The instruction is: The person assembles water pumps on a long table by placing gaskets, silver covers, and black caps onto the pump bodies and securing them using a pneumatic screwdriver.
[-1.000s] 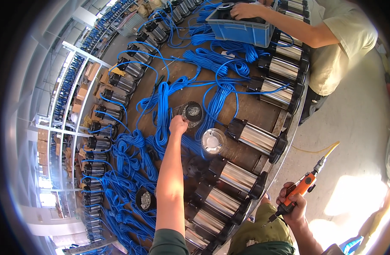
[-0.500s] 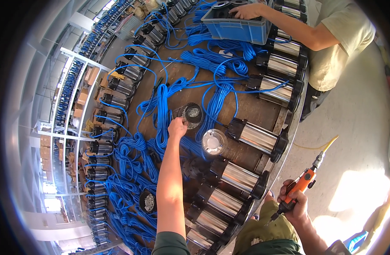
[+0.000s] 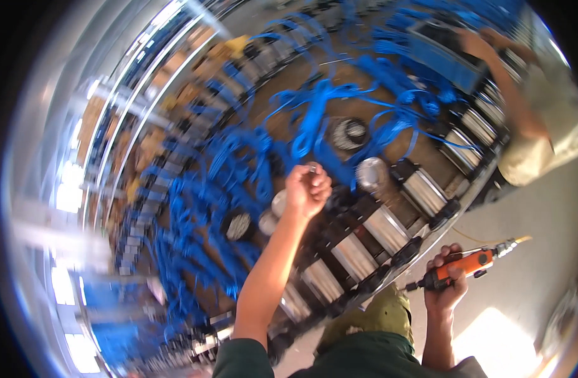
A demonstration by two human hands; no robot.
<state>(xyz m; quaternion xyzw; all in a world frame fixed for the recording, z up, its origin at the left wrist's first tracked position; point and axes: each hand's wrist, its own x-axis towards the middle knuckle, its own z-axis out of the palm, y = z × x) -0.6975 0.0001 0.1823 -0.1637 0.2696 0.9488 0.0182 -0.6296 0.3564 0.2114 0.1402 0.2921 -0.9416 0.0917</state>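
My left hand [image 3: 308,193] is raised over the bench with its fingers curled and turned upward, pinched on something too small to make out. Beyond it stands a dark round bowl [image 3: 339,140] of small metal pieces, beside a pale round dish [image 3: 371,174]. At the bench's near edge, my right hand [image 3: 445,291] grips an orange pneumatic screwdriver [image 3: 470,263], held nearly level with its dark bit pointing left. Between the hands lie silver cylindrical motors [image 3: 388,232] with black ends. The picture is blurred by motion.
Blue cable coils [image 3: 312,120] cover much of the bench. A second dark bowl [image 3: 237,225] sits left of my forearm. At the far right, a co-worker's hand [image 3: 477,45] reaches into a blue crate [image 3: 441,62]. A yellow hose trails from the screwdriver; shelving stands left.
My left hand has come away from the bowl of metal pieces, back toward me, and turned upward. The screwdriver has swung closer to level. The whole view has turned.
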